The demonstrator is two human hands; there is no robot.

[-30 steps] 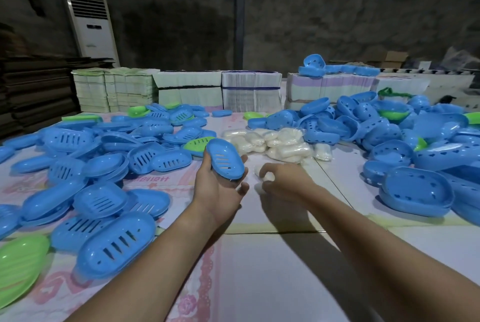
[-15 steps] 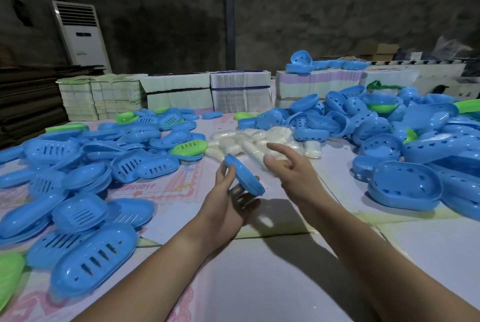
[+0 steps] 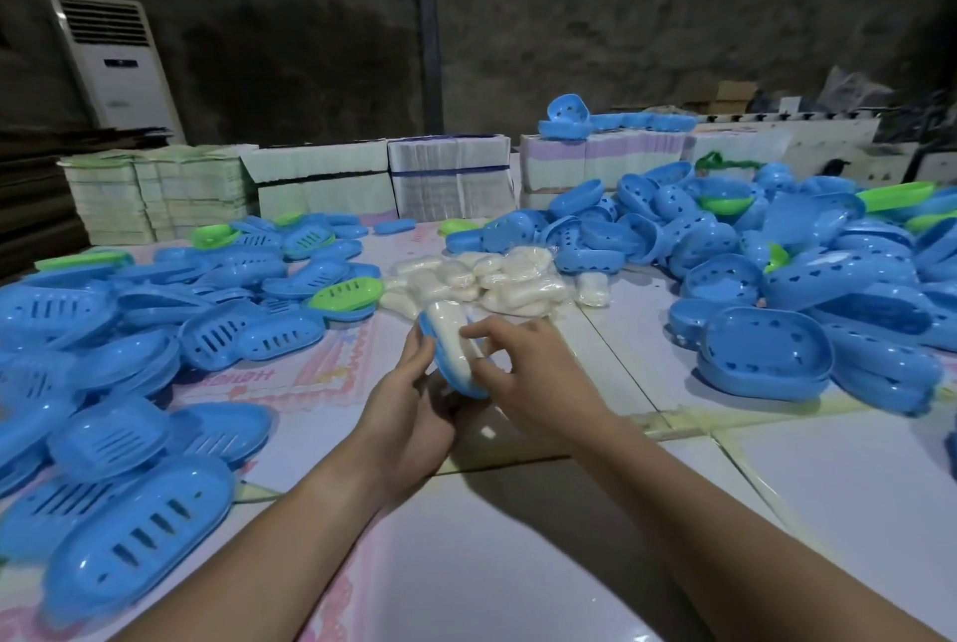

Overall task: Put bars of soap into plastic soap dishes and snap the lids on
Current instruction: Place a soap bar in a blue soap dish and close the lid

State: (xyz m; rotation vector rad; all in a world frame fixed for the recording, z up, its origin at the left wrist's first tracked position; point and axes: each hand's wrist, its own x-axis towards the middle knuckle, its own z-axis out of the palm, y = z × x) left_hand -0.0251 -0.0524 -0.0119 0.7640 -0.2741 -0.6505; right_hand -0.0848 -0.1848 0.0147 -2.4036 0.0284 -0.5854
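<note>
My left hand (image 3: 409, 408) grips a blue slotted soap dish (image 3: 455, 372) from below, tilted on its edge above the table. A wrapped white bar of soap (image 3: 449, 330) lies in the dish. My right hand (image 3: 528, 372) pinches the soap with thumb and fingers from the right. Behind my hands a pile of wrapped white soap bars (image 3: 492, 281) lies on the table. Blue slotted dishes (image 3: 134, 538) are heaped on the left and deeper blue lids with small holes (image 3: 764, 356) on the right.
The table (image 3: 518, 538) is covered with pale sheets. A few green dishes (image 3: 346, 293) lie among the blue ones. Stacks of flat packed cartons (image 3: 445, 183) line the far edge. A white standing air conditioner (image 3: 116, 66) is at the back left.
My right hand picked a soap bar from the table and brought it into the blue dish. My left hand turned the dish from flat to tilted on its edge.
</note>
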